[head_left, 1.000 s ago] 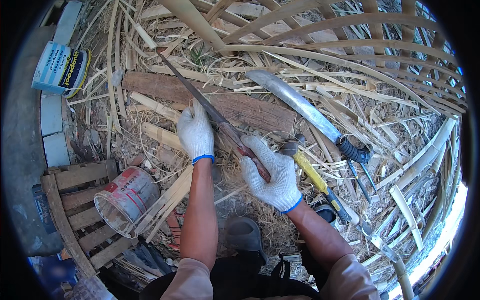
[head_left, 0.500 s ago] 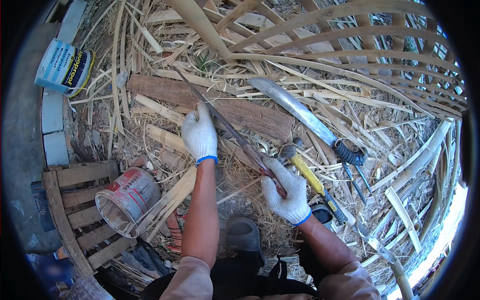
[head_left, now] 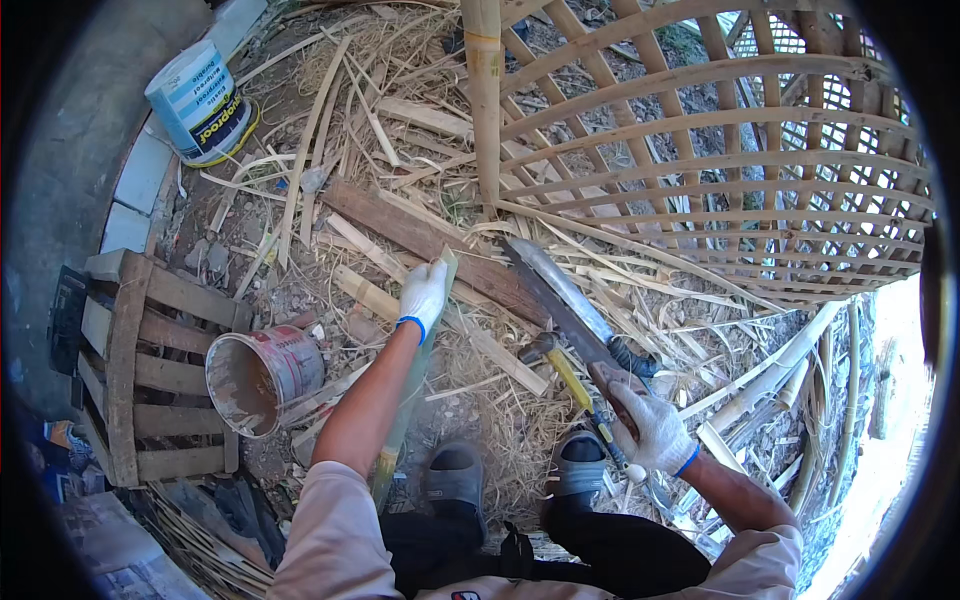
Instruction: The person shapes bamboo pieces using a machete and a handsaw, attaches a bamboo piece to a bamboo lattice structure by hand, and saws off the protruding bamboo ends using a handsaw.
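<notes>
My left hand (head_left: 424,295), in a white knitted glove, is closed around the upper end of a long greenish bamboo strip (head_left: 403,415). The strip slants down beside my left forearm. Off to the right, my gloved right hand (head_left: 655,430) grips the wooden handle of a long dark-bladed machete (head_left: 562,315), its tip pointing up and left. Under and beside that blade lies a second machete (head_left: 568,280) with a bright blade and a black wrapped handle. A hammer (head_left: 568,378) with a yellow grip rests on the ground just left of my right hand.
A brown wooden plank (head_left: 400,222) lies among bamboo strips and shavings. A large bamboo lattice (head_left: 690,170) rises at the upper right. To the left are a white-and-blue bucket (head_left: 190,90), a stained bucket (head_left: 310,365) and a slatted wooden crate (head_left: 125,370).
My right hand has carried the machete right and nearer to me. My left hand has left its place beside the blade and now holds the bamboo strip. The view has shifted.
</notes>
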`<action>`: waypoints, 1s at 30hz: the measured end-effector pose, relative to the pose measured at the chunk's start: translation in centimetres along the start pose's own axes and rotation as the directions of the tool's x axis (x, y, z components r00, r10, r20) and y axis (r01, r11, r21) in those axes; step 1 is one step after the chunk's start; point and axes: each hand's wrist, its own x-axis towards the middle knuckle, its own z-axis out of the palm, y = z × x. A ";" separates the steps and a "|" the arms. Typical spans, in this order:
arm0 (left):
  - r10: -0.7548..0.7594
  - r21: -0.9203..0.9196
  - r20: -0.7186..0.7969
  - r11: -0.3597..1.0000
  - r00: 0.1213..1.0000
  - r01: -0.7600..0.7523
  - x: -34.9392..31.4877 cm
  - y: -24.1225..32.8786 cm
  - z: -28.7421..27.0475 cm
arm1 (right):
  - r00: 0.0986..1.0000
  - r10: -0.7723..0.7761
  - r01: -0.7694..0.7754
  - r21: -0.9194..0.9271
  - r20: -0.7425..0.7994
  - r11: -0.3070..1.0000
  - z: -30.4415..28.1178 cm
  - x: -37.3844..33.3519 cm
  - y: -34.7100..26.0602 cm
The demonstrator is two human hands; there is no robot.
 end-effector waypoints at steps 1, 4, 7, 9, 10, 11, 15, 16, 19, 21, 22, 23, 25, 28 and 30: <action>-0.035 -0.116 0.115 0.992 0.993 0.049 -0.4 0.4 -0.4 | 0.999 0.007 -0.007 0.004 0.053 1.000 -0.3 -1.5 -0.1; -0.043 -0.271 0.326 0.953 0.944 0.137 -1.6 3.4 -4.7 | 0.894 0.253 -0.248 -0.063 0.369 0.967 -0.4 -6.3 -0.2; -0.028 -0.482 0.610 0.780 0.792 0.399 -4.0 8.9 -8.6 | 0.770 0.239 -0.228 -0.094 0.592 0.969 0.2 -11.1 3.7; 0.003 -0.484 0.605 0.795 0.796 0.365 -5.0 10.3 -10.8 | 0.775 0.310 -0.285 -0.133 0.551 0.949 -0.8 -8.9 2.8; 0.022 -0.469 0.611 0.815 0.791 0.340 -6.0 11.2 -11.8 | 0.876 0.307 -0.316 -0.036 0.371 0.948 -0.9 -6.6 1.9; 0.059 -0.460 0.588 0.845 0.807 0.273 -7.0 12.3 -12.3 | 0.938 0.303 -0.308 0.004 0.166 0.952 -1.2 -4.4 2.0; 0.109 -0.385 0.483 0.917 0.869 0.099 -10.3 15.1 -13.4 | 0.911 0.258 -0.297 -0.077 -0.320 0.952 1.5 4.8 6.2; 0.113 -0.296 0.454 0.955 0.884 0.030 -10.5 15.9 -13.0 | 0.908 0.246 -0.318 -0.177 -0.339 0.931 1.9 5.9 7.0; 0.141 -0.130 0.318 0.986 0.937 -0.104 -9.7 13.7 -11.1 | 0.917 0.281 -0.352 -0.239 -0.284 0.905 3.8 7.7 6.2; 0.162 -0.098 0.230 0.985 0.960 -0.142 -9.2 13.1 -9.3 | 0.829 0.514 -0.553 -0.181 -0.221 0.813 4.9 7.5 7.4; 0.156 -0.104 0.230 0.985 0.961 -0.135 -8.8 12.6 -8.6 | 0.830 0.514 -0.552 -0.190 -0.216 0.812 5.3 7.3 8.1; 0.155 -0.114 0.252 0.985 0.955 -0.130 -8.3 11.9 -7.6 | 0.829 0.524 -0.549 -0.109 -0.193 0.829 5.5 7.0 8.6; 0.149 -0.134 0.286 0.984 0.947 -0.114 -7.4 10.9 -6.0 | 0.851 0.512 -0.520 -0.040 -0.118 0.853 5.1 6.6 8.9; 0.162 -0.078 0.391 0.987 0.906 -0.143 -6.8 9.9 -3.4 | 0.861 0.505 -0.505 0.002 -0.063 0.863 5.9 7.2 10.5; 0.064 0.187 0.293 0.975 0.954 -0.123 -6.6 8.7 -1.9 | 0.819 0.573 -0.573 0.059 0.020 0.817 4.3 8.3 9.4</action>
